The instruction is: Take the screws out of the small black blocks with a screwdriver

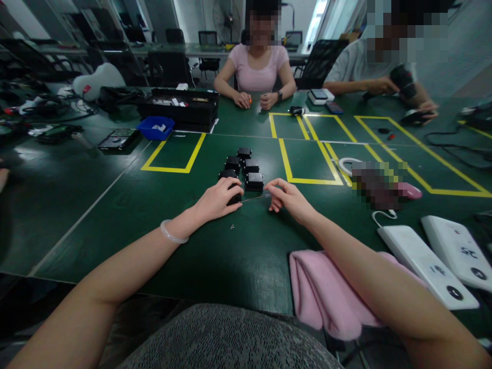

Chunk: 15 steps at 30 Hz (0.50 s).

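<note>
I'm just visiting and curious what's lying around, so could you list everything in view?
table: one, green, across the view
small boxes: six, black, centre, one under the left hand
slim tool: one, silvery shaft, between the hands
screws: a few, silvery, nearer the wearer
tray: one, blue, far left
crate: one, black, behind the tray
tape outlines: several, yellow, on the table
cloth: one, pink, near right
flat devices: two, white, right
people: two, pink and pale tops, opposite
chairs: several, black, background
other clutter: uncounted, mixed, edges
bracelet: one, whitish, left wrist
left hand: one, bare, centre
right hand: one, bare, right of centre
</note>
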{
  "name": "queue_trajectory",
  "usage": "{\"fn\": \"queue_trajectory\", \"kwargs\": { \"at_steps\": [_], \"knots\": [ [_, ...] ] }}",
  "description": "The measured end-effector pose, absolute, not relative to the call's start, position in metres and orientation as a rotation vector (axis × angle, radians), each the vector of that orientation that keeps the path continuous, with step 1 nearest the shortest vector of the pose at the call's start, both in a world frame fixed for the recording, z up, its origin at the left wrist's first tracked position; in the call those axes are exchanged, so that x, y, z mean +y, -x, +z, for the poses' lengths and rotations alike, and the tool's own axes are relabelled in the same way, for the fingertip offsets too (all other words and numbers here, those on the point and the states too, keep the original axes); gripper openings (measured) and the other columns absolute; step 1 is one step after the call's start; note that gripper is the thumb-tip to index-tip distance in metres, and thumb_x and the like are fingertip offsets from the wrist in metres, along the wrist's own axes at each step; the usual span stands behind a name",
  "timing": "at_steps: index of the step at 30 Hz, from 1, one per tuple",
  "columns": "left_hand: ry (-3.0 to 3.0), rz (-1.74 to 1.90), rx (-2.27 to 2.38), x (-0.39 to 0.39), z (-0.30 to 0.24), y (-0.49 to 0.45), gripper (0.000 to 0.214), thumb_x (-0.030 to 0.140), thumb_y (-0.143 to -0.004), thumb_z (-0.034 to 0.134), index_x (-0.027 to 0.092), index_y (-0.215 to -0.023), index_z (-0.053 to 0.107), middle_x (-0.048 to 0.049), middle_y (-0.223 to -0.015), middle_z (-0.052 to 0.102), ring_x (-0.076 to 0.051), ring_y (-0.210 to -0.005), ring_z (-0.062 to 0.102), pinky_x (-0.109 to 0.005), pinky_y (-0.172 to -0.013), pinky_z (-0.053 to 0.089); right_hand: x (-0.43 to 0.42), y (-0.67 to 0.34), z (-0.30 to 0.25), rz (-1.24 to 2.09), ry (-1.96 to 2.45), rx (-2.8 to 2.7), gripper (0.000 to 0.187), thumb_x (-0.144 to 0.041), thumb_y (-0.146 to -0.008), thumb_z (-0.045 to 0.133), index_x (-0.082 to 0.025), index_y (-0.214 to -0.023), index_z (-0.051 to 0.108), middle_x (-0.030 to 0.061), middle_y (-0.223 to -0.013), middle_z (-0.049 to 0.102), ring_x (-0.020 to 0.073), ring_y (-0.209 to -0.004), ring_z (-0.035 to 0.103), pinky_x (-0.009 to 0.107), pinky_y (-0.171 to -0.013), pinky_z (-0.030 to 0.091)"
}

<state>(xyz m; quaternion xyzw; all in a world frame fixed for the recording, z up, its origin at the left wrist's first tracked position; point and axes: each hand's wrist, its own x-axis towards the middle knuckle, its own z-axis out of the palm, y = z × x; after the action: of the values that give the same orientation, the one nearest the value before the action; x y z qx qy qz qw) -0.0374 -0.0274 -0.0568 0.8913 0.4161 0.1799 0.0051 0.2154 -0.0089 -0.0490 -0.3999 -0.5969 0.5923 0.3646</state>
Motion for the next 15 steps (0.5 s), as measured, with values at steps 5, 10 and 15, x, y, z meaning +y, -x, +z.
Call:
{"fn": "queue_trajectory", "kwargs": {
  "at_steps": [5,10,15],
  "knots": [
    [-2.794,0.561,1.306,-0.0278,-0.0564,0.0376,0.024,0.028,-0.092,0.067,0.019,-0.112,0.059,-0.0125,-0.133,0.057,-0.029,-0.118,0.057,-0.040,-0.082,0.060,-0.0090,-0.2155,-0.0495,1.495,1.025,-1.555,0.024,-0.039,-0.088,0.070,-0.021,-0.094,0.056,-0.0133,-0.044,0.041,0.0088,-0.040,0.047,0.027,-0.057,0.054],
    [-2.804,0.558,1.303,-0.0275,-0.0570,0.0377,0.024,0.028,-0.092,0.067,0.019,-0.113,0.059,-0.0127,-0.133,0.057,-0.029,-0.118,0.057,-0.040,-0.082,0.060,-0.0092,-0.2150,-0.0493,1.503,1.023,-1.535,0.022,-0.038,-0.090,0.067,-0.021,-0.096,0.055,-0.0122,-0.048,0.046,0.0086,-0.042,0.048,0.026,-0.055,0.053],
    [-2.813,0.578,1.307,-0.0274,-0.0581,0.0374,0.023,0.027,-0.092,0.068,0.019,-0.111,0.060,-0.0123,-0.132,0.057,-0.028,-0.117,0.057,-0.041,-0.086,0.059,-0.0079,-0.2158,-0.0512,1.522,1.017,-1.541,0.024,-0.042,-0.092,0.065,-0.020,-0.092,0.056,-0.0143,-0.043,0.035,0.0078,-0.039,0.045,0.026,-0.057,0.054]
  ]
}}
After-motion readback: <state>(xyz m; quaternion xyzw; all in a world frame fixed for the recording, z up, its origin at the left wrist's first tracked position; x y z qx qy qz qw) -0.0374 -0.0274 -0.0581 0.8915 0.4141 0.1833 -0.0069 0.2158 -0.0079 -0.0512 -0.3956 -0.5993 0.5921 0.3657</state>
